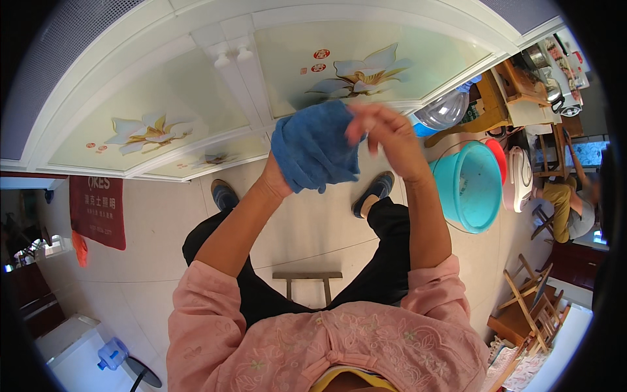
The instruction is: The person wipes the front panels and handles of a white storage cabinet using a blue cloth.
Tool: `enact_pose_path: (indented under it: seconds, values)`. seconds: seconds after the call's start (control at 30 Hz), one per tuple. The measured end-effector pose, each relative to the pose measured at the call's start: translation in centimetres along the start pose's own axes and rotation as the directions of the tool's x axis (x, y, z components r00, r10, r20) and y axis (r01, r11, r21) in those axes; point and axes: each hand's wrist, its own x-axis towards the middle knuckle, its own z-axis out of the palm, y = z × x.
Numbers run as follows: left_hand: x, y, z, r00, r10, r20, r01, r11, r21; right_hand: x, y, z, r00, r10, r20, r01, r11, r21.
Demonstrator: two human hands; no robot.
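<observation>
A blue cloth (318,147) is wrapped around my left hand (278,177), covering its fingers. Only the heel of that hand and the wrist show. My right hand (384,132) is at the cloth's right edge, its fingers bent, apart and blurred by motion. Whether the fingertips touch the fabric is hard to tell. Just beyond both hands stands a white-framed cabinet with glass door panels (289,59), printed with pale flowers and small red marks. Two white knobs (232,56) sit near the meeting door edges.
At right stand a turquoise bucket (472,186), a red basin (497,157), a white appliance (519,179) and a large water bottle (441,110). Folded wooden chairs (529,304) lean farther back, near a seated person (568,206). A stool (307,275) shows between my legs; a red mat (98,210) lies left.
</observation>
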Motion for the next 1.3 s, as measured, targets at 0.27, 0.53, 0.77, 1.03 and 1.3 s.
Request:
enact_pose_path:
  seconds: [0.27,0.53,0.77,1.03,1.3]
  values:
    - [-0.5,0.7,-0.4,0.999,-0.04,-0.02,0.037,0.992,-0.123,0.6,1.8,2.3,0.977,-0.19,-0.098,0.142,0.92,-0.365]
    - [0.5,1.1,-2.5,0.872,0.103,-0.479,0.131,0.893,0.431,1.0,1.5,1.0,0.943,0.112,-0.312,-0.087,0.992,0.091]
    - [0.1,-0.3,3.0,0.948,-0.13,-0.291,0.131,0.991,-0.014,1.4,1.1,3.9,0.958,0.123,-0.258,0.023,0.866,0.499]
    - [0.2,0.5,1.7,0.932,0.176,-0.318,-0.101,0.966,0.238,3.2,4.7,3.7,0.724,-0.588,-0.36,0.287,0.732,-0.618]
    - [0.0,-0.1,1.7,0.989,0.119,-0.083,-0.076,0.913,0.4,2.6,4.7,5.8,0.907,-0.37,-0.201,0.215,0.817,-0.535]
